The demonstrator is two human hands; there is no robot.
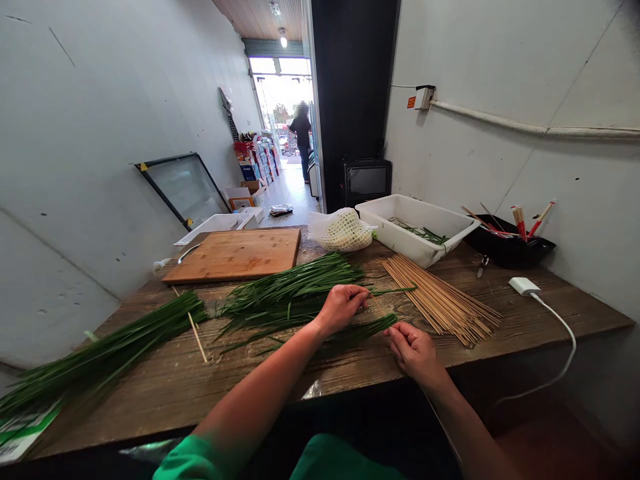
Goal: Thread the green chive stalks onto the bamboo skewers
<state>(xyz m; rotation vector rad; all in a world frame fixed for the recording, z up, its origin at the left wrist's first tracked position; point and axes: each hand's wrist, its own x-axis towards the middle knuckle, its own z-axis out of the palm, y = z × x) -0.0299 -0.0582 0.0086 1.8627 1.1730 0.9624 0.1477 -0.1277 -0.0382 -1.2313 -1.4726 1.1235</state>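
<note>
A wooden table (165, 373) is spanning the lower frame. A long sheaf of green blades (120, 337) is stretching across the lower left; a leafy heap (300, 280) is lying mid-frame, the left forearm (270, 393) (bare below a green sleeve (187, 460)) partly blocking the view of its near side. A cutting board (240, 252) is resting left of centre; right of centre, a white tub (405, 247) is standing behind a fan of thin sticks (445, 300), and a netted bundle (345, 230) is sitting between board and tub. At centre, the left hand (345, 305) is pinching a slim green stalk (397, 290) with closed fingertips; lower right of it, the right hand (414, 348) is narrowly gripping the end of a small green bunch (367, 328).
</note>
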